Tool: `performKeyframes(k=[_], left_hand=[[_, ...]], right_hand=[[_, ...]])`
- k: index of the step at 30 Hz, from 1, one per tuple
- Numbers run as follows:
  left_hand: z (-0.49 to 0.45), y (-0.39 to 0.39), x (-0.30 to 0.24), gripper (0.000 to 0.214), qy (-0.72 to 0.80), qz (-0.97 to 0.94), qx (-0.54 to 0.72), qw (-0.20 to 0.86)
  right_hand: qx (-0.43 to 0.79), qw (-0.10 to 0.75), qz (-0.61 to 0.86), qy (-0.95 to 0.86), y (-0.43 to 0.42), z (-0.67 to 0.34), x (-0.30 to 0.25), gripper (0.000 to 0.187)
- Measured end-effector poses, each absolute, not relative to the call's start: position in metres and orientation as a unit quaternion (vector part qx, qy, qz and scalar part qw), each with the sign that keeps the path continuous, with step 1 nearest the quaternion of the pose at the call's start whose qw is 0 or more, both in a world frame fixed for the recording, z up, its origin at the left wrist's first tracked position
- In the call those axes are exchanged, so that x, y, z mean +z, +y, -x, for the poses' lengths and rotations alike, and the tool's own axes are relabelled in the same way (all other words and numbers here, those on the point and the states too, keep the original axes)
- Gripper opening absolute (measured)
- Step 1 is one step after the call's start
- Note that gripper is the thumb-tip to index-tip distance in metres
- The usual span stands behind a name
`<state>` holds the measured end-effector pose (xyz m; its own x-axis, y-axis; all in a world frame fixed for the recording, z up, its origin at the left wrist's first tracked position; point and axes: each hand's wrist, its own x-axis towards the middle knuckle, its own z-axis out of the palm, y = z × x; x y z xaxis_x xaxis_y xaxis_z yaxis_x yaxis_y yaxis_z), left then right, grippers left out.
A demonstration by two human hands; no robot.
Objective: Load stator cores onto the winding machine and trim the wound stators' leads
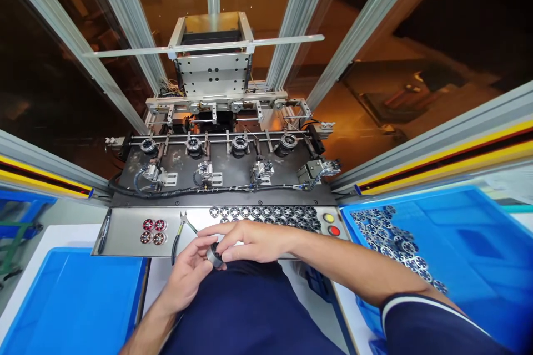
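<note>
In front of my body, my left hand [187, 274] is closed around a small grey motor stator core [214, 258], its fingers and thumb on either side. My right hand [247, 241] reaches across from the right, with thumb and fingertips gripping the core's upper rim and partly hiding its inside. Just beyond the left hand lies a pair of cutting pliers [176, 245] on the metal ledge. Several stators with red windings [159, 225] sit farther left, while rows of bare stator cores [266, 212] stand along the ledge's right half, partly behind my right hand.
Behind the ledge is a winding machine with several round holders [239, 146]. A yellow button [328, 217] and red button [333, 231] are at the ledge's right end; a pen [105, 232] is at its left. Blue trays [75, 294] flank me, the right one [470, 233] holding stator cores.
</note>
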<state>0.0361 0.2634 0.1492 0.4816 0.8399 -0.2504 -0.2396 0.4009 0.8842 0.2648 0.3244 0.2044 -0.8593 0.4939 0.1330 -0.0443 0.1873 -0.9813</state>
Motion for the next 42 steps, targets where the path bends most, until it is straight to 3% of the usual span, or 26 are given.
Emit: performKeyframes(k=[5,10,12,14,18,23,32,42], left_hand=[[-0.038,0.266,0.147,0.041,0.400,-0.435,0.345,0.730],[-0.043,0.274,0.112,0.031,0.483,-0.692,0.231,0.485],[-0.049,0.275,0.091,0.030,0.446,-0.768,0.169,0.428],[-0.057,0.275,0.070,0.036,0.413,-0.797,0.138,0.418],[-0.070,0.271,0.040,0.050,0.387,-0.840,0.086,0.371],[-0.074,0.266,0.030,0.048,0.391,-0.864,0.063,0.310],[-0.075,0.265,0.031,0.020,0.418,-0.876,0.082,0.227],[-0.075,0.269,0.023,0.007,0.410,-0.881,0.143,0.185]], right_hand=[[0.592,0.213,0.134,-0.766,0.329,-0.276,0.207,0.024],[0.394,0.216,0.330,-0.830,0.418,-0.328,0.209,0.028],[0.281,0.128,0.461,-0.832,0.469,-0.349,0.200,0.030],[0.255,0.085,0.502,-0.822,0.512,-0.363,0.185,0.027],[0.244,0.032,0.514,-0.822,0.555,-0.372,0.151,0.021],[0.227,-0.005,0.503,-0.834,0.562,-0.378,0.136,0.025],[0.208,-0.033,0.487,-0.848,0.568,-0.375,0.134,0.030],[0.217,-0.057,0.487,-0.844,0.582,-0.375,0.121,0.032]])
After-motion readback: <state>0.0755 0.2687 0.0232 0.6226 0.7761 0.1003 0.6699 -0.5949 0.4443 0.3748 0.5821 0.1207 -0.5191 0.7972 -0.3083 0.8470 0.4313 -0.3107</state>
